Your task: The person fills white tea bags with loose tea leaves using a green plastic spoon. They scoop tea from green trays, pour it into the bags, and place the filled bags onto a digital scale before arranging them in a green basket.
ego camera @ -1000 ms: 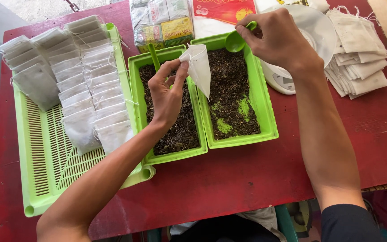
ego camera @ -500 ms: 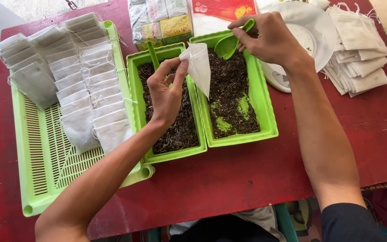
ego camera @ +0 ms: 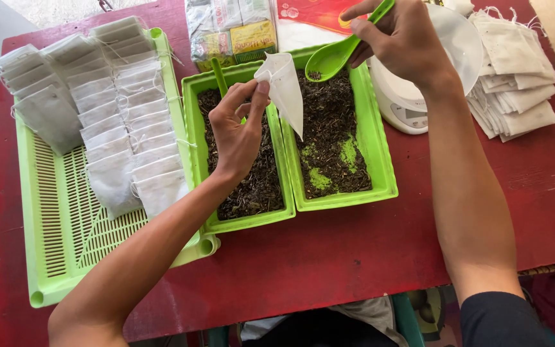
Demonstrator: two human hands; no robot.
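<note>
Over the red worktop (ego camera: 329, 257), near its middle, the left hand (ego camera: 236, 138) pinches the mouth of a small white filter bag (ego camera: 284, 90) between thumb and fingertips — its grip is closed on the bag's top edge, and the bag hangs down, tapering to a point above the seam between two green tubs. The left tub (ego camera: 194, 115) holds dark loose tea, with a green scoop handle (ego camera: 219, 77) standing out of it at about 12 o'clock. The right tub (ego camera: 380, 148) holds the same dark leaf, thin enough toward 6 o'clock that green floor shows through in patches.

At roughly 1 o'clock from the bag, the right hand (ego camera: 399, 42) has its grip closed around the handle of a green spoon (ego camera: 330, 59); the bowl of the spoon sits just beside the bag's open mouth, carrying a few dark flecks, and hovers above the far end of the right tub.

At 9 o'clock lies a slotted green tray (ego camera: 59, 218) bearing overlapping rows of filled white bags (ego camera: 117, 122). At 3 o'clock a stack of empty bags (ego camera: 515, 71) lies beside a white kitchen scale (ego camera: 412, 109) — its dish is partly hidden by the right wrist. Printed packets (ego camera: 229, 32) lie at 12 o'clock.
</note>
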